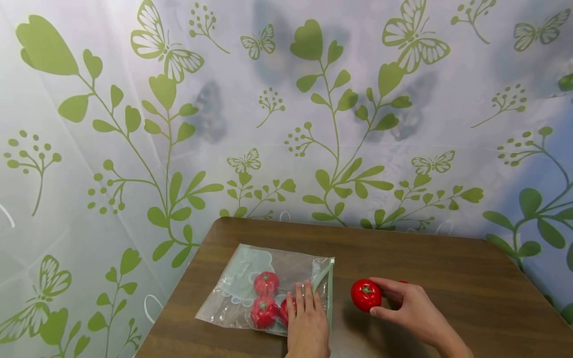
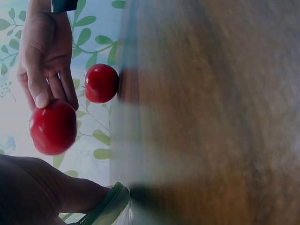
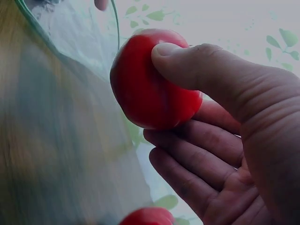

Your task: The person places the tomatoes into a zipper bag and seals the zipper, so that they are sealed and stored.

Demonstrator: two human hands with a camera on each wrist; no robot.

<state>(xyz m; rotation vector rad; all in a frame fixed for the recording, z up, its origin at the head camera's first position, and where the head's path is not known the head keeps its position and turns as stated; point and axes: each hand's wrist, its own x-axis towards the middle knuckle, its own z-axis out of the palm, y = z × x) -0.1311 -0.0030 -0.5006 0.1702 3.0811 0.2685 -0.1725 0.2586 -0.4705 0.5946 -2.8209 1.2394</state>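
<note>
A clear zip bag [image 1: 293, 263] with a green-edged mouth lies on the table, three red tomatoes [image 1: 264, 312] inside it. My left hand [image 1: 308, 318] is at the mouth, fingers laid over the plastic; in the left wrist view its thumb [image 2: 79, 192] meets the raised green rim [image 2: 110, 204]. To the right of the bag, my right hand [image 1: 414, 311] holds another tomato [image 1: 365, 294] between thumb and fingertips, apart from the bag. One more tomato [image 2: 101, 83] stands on the table, mostly hidden behind the right hand in the head view.
The brown wooden table [image 1: 470, 288] has rounded far corners. Behind it hangs a pale curtain [image 1: 268, 124] printed with green leaves and butterflies. A pale blue print [image 1: 250, 268] shows on the bag's far left part.
</note>
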